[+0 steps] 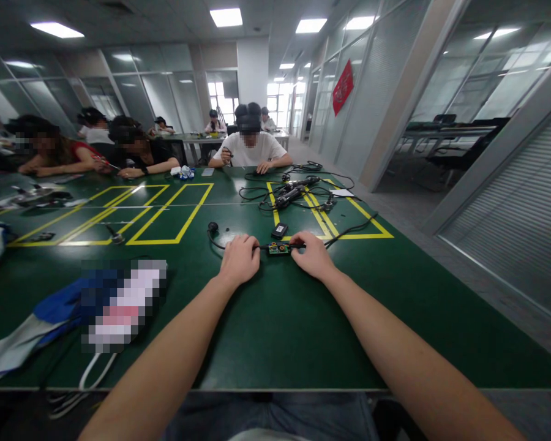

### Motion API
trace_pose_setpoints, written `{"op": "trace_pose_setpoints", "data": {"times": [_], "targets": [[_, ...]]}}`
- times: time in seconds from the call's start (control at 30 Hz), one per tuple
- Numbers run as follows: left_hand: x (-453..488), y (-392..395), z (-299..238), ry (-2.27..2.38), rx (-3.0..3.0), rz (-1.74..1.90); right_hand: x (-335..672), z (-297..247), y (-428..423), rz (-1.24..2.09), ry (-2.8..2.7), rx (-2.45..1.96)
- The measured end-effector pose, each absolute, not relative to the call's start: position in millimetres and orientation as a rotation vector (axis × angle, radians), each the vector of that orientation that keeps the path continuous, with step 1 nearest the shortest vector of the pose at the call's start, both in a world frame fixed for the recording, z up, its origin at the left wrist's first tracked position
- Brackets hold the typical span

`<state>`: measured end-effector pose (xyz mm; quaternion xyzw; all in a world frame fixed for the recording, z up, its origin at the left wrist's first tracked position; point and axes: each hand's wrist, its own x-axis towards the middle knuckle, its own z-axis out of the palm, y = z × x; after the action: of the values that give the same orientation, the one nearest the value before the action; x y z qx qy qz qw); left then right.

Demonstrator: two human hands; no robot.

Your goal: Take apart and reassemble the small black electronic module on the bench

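Observation:
A small green circuit board (278, 248) lies between my two hands just above the green table. My left hand (240, 262) pinches the black cable at the board's left end. That lead curves out to a round black plug (213, 228) on the table. At the board's other end, my right hand (313, 256) has its thumb and fingers closed on the black cable (349, 230) that runs off to the right. A black plastic case piece (280, 230) with a pale label sits just beyond the board. My fingertips partly hide where the cables join the board.
Tangled black cables and adapters (291, 195) lie farther back on the green table (275, 331), among yellow tape outlines. Blue and grey cloth (59, 306) and a blurred-out item with a white strap (98, 367) lie at left. A person in a white shirt (257, 147) sits opposite; others sit at left.

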<state>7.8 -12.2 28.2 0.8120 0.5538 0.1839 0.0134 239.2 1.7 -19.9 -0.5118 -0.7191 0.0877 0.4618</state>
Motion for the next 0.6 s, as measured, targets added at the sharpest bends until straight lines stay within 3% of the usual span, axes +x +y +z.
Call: {"op": "trace_pose_setpoints", "data": {"times": [0.6], "targets": [[6.2,-12.9,27.9,1.710,2.529,0.597,237.7,-19.2,1.1,0.237,-1.756,-1.288]]}}
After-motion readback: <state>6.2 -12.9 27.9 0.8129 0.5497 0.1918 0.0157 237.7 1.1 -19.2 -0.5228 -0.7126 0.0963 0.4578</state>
